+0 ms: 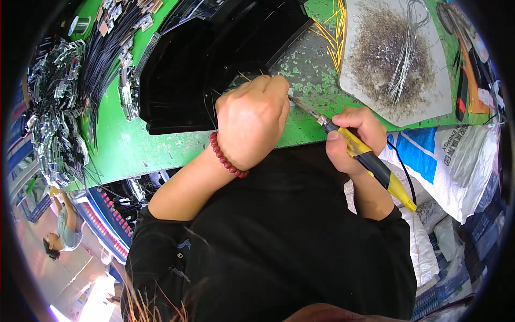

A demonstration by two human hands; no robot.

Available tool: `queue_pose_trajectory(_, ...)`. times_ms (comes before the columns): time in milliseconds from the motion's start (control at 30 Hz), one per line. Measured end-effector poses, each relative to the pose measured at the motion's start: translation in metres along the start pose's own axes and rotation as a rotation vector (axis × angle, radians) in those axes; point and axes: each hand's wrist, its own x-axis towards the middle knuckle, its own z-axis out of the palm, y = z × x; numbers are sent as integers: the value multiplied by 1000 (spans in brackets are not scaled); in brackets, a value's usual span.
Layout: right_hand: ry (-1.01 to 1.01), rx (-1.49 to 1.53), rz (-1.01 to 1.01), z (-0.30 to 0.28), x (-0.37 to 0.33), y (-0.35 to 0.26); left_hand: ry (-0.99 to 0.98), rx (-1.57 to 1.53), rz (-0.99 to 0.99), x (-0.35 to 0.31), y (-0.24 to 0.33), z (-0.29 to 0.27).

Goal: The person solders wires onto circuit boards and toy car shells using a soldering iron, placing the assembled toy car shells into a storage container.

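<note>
Diagonally, soldering iron [375, 167] crosses right grip [369, 130], pointing forward-left.

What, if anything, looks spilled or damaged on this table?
Brownish debris lies scattered over the grey sheet, beneath thin silvery wires, and looks spilled. The green tabletop has bare, greyish patches near the soldering iron, as if its paint had worn away.
</note>
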Motion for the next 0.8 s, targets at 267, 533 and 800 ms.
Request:
queue_pose_trajectory(267,245,232,103,2,-16,6,7,-8,13,0,0,0)
queue_pose_trajectory(533,289,191,89,10,-4,0,30,-31,12,2,1,0)
queue_pose_trajectory(800,79,-66,51,16,15,-10,7,-10,18,4,-3,-17)
